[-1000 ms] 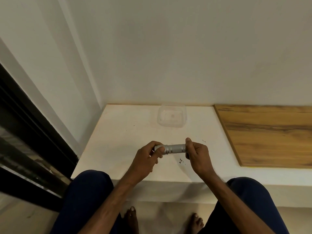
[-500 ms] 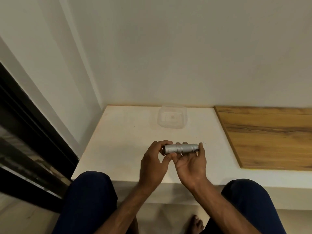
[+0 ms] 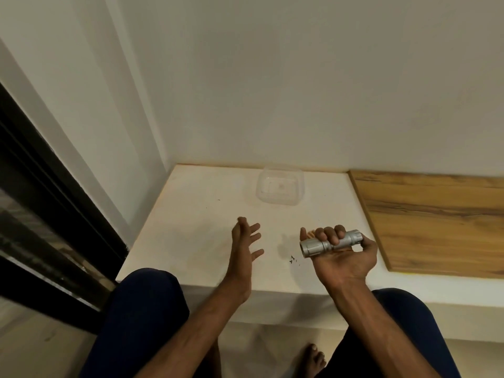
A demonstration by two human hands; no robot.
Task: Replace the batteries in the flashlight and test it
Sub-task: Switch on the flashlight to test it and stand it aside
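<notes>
your right hand (image 3: 344, 255) is turned palm up above the white ledge (image 3: 196, 241), and its fingers curl over the silver flashlight (image 3: 331, 243), gripping it around the barrel. the flashlight lies across your palm nearly level, its wider head end poking out past your thumb side toward your other hand, and its narrower tail end sticking out on the far side, toward the wooden panel (image 3: 436, 222). it looks whole from here, with no cap off that you can see; whether it is lit, you cannot tell.

your left hand (image 3: 243, 249) holds nothing. it is spread loose, fingers fanned apart, set edge-on above the ledge and well apart from the flashlight, on the side away from the wooden panel.

taking the flashlight as your mark: a clear plastic container (image 3: 280, 188) sits on the ledge beyond it, close to the wall (image 3: 272, 77), and a little toward your left hand. what lies inside it is too faint to tell. a few small dark specks (image 3: 292, 259) lie on the ledge just below the flashlight's head end. the wooden panel lies flat beside the flashlight's tail end, close to your right hand. your knees in dark trousers (image 3: 141, 317) are nearer to you than the flashlight, below the ledge's front edge.
</notes>
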